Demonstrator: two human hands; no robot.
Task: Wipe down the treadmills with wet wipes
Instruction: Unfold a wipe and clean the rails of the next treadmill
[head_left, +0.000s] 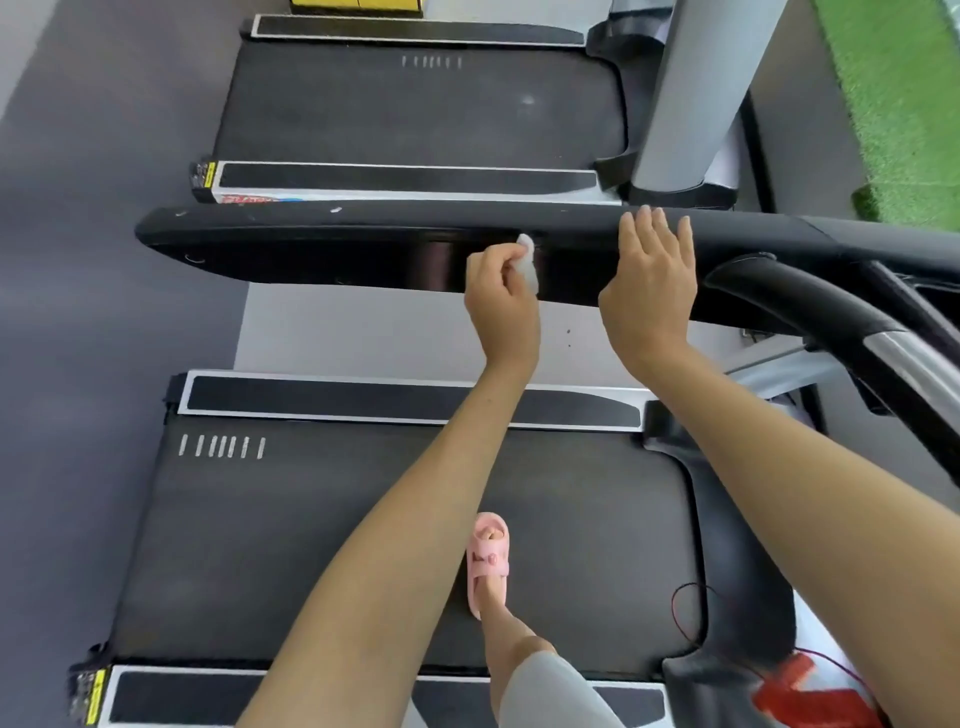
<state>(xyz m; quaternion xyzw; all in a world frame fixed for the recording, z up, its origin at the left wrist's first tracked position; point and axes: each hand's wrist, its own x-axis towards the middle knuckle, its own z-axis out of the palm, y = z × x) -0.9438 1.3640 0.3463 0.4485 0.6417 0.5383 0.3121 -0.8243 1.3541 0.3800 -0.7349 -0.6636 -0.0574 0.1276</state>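
Fingers (485, 266) of the left hand (501, 304) curl round a white wet wipe (528, 266), pressing it against the glossy side of the black treadmill handrail (311, 244). Just beside it, the right hand (649, 291) lies flat on that rail, fingers straight. A pink slipper (488, 561) stands on the treadmill belt (311, 545).

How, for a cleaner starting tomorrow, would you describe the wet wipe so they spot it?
Start at the near treadmill belt with the pink slipper on it. Beyond it a long black handrail crosses the view; at its middle the left hand pinches the wet wipe. It is the small crumpled white scrap; the right hand beside it holds nothing.
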